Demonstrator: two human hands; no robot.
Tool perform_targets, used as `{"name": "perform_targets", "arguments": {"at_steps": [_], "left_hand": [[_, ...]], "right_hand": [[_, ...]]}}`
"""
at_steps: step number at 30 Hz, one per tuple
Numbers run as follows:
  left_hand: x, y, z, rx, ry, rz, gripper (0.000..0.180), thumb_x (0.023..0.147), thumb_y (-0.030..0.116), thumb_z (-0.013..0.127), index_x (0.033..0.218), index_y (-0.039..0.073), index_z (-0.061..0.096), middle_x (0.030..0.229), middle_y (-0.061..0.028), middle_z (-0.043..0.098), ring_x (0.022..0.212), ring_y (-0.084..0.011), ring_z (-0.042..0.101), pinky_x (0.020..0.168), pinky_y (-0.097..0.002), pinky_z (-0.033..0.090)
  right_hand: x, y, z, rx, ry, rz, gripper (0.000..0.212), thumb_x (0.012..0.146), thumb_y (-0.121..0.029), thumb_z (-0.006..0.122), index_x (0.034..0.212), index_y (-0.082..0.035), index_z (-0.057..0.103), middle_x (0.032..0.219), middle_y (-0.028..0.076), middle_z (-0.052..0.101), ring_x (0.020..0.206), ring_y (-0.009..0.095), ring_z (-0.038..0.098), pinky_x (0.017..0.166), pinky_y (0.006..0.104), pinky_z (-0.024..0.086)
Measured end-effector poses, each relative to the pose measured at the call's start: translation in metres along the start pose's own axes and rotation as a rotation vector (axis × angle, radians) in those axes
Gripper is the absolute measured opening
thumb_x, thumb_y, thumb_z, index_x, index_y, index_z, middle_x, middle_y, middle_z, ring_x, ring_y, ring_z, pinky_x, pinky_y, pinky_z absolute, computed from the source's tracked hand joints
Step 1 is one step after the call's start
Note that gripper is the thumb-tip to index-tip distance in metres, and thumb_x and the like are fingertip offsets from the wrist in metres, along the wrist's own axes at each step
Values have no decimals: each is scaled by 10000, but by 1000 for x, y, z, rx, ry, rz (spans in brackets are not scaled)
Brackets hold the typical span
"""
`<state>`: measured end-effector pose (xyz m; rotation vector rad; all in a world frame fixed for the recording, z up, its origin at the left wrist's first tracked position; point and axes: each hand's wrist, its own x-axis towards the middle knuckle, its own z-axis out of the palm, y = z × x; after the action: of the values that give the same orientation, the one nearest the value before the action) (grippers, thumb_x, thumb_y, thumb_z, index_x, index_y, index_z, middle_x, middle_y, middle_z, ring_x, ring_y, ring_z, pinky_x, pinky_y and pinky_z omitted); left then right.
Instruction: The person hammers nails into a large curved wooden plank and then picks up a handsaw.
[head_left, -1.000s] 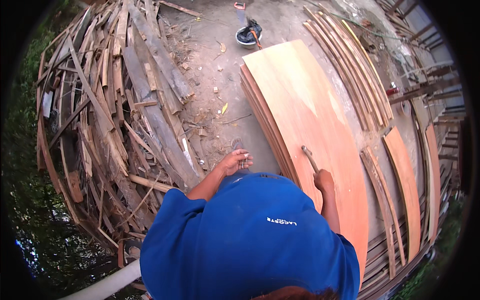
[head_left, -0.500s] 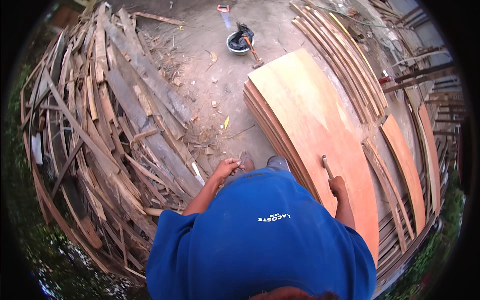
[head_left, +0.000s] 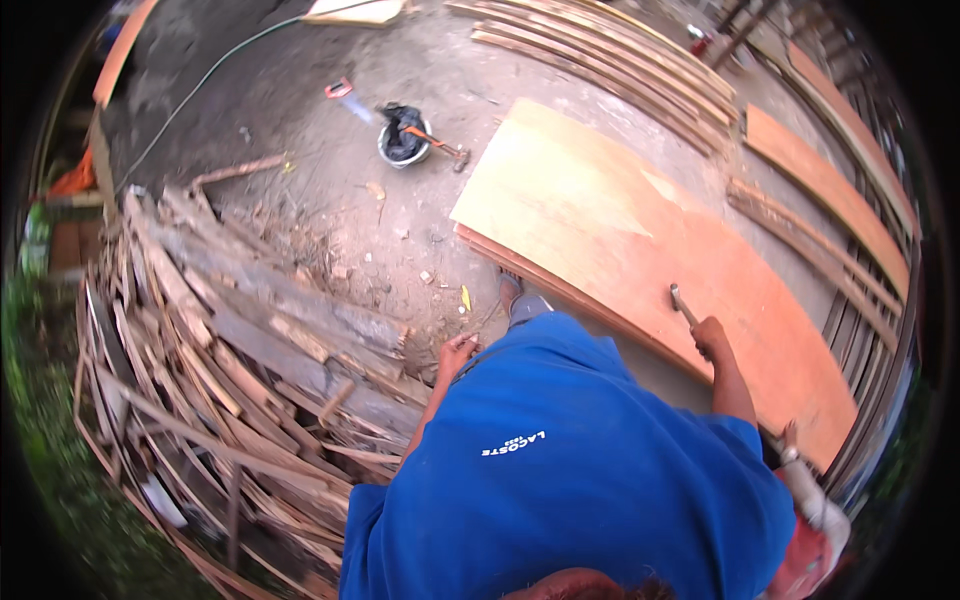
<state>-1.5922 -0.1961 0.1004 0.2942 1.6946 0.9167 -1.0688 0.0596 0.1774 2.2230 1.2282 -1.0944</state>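
My right hand (head_left: 711,340) is wrapped round the handle of a hammer (head_left: 681,301), whose head points away from me over the plywood. Beneath it lies a stack of reddish-tan plywood sheets (head_left: 585,195), its long near edge beside my legs. My left hand (head_left: 459,352) is low at my left side, its fingers curled together near the scrap wood pile; whatever they pinch is too small to make out. At the lower right, another person's hand (head_left: 790,436) is at the near edge of the plywood, with pale and red clothing behind it.
A heap of old boards (head_left: 270,340) fills the left side. Ahead on the ground are a handsaw (head_left: 345,95) and a bucket (head_left: 422,151) with black plastic and an orange-handled tool (head_left: 435,142). Long planks (head_left: 610,70) lie beyond the plywood; a green hose (head_left: 215,92) runs far left.
My view has turned to the right, so the saw and bucket appear further left. The other person has come into view at the lower right. The hammer stays in my right hand above the plywood.
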Motion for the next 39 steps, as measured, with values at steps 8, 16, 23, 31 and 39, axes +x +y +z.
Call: {"name": "perform_targets", "arguments": {"at_steps": [8, 16, 23, 31, 39], "left_hand": [[78, 55, -46, 131, -128, 92, 335, 942, 178, 682, 1190, -47, 665, 908, -91, 719, 764, -121, 650, 697, -282, 532], [141, 138, -51, 347, -66, 185, 341, 885, 152, 730, 1147, -58, 673, 900, -84, 713, 804, -136, 651, 729, -284, 530], [232, 249, 18, 579, -86, 465, 258, 873, 190, 719, 977, -46, 733, 898, -135, 738, 856, -189, 686, 804, -325, 525], [352, 321, 116, 490, -67, 600, 226, 884, 183, 707, 986, -17, 737, 898, -117, 738, 809, -176, 670, 769, -320, 523], [459, 356, 201, 361, -95, 840, 185, 892, 129, 664, 1003, -1, 734, 994, -134, 718, 837, -230, 669, 753, -335, 521]], "right_hand": [[4, 12, 28, -65, 179, 24, 303, 860, -143, 537, 985, 91, 684, 1005, 338, 676, 968, 461, 679, 832, 523, 541], [-42, -47, 21, 294, 110, 241, 343, 871, -142, 538, 1039, 129, 666, 955, 348, 681, 854, 452, 709, 698, 494, 563], [-13, -13, 139, 270, 456, 225, 359, 934, -256, 602, 1013, 91, 654, 768, 254, 674, 614, 338, 684, 495, 442, 528], [-86, -173, 175, 1175, 129, 166, 297, 981, -358, 609, 869, -93, 536, 633, -21, 494, 451, 82, 457, 379, 266, 366], [-97, -321, 186, 1216, -84, -46, 292, 997, -326, 620, 1077, -46, 633, 651, -27, 507, 507, 54, 450, 440, 240, 368]]}}
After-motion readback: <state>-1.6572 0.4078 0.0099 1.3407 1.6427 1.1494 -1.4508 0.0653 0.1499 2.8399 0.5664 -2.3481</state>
